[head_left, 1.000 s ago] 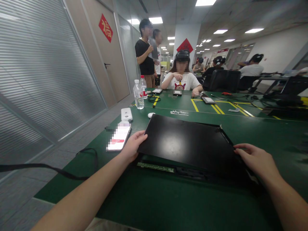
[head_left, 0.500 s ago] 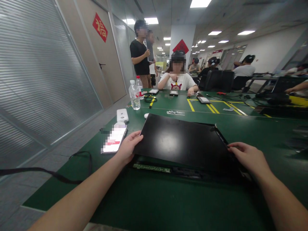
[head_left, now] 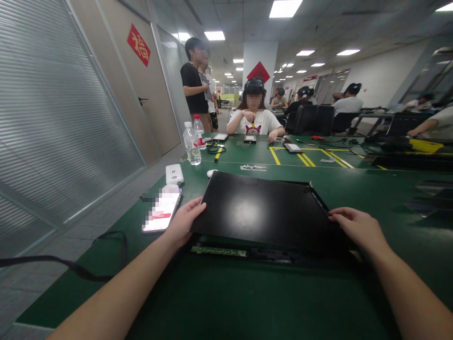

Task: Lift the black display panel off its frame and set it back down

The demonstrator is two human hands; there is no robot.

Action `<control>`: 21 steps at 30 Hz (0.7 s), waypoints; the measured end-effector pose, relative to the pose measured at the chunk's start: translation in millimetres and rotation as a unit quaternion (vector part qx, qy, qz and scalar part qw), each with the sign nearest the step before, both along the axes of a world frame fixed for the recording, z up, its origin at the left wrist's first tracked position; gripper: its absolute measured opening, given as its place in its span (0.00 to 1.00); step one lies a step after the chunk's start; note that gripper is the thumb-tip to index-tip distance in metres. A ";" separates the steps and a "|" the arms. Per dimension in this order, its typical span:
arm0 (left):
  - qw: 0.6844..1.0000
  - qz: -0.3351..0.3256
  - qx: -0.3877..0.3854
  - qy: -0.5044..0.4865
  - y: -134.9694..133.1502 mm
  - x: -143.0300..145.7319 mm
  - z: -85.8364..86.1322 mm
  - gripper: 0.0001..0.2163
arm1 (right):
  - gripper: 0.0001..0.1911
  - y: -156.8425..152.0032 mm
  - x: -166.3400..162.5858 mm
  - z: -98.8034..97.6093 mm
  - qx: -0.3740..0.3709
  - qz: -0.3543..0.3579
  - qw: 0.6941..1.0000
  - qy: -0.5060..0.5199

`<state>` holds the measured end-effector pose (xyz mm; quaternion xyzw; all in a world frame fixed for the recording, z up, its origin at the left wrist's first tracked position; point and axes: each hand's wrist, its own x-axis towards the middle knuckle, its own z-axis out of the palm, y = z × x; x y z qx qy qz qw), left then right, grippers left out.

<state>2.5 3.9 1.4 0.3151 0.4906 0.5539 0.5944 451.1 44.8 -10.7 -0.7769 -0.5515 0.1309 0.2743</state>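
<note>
Crosswise, the black panel [head_left: 255, 212], long axis left-to-right, glossy face upward.

Blinds [head_left: 53, 104], ceiling lights [head_left: 285, 8] and a black chair [head_left: 314, 120] show an office.
</note>
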 end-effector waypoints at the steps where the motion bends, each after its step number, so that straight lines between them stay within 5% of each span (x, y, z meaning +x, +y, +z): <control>1: 1.000 -0.010 0.002 -0.001 0.0 -0.9 -0.7 0.14 | 0.14 -0.1 0.2 0.0 -0.002 -0.001 1.000 0.002; 21: 0.999 0.020 -0.028 0.030 -2.0 7.2 8.0 0.15 | 0.14 -0.5 -2.1 3.5 -0.013 -0.013 1.000 0.004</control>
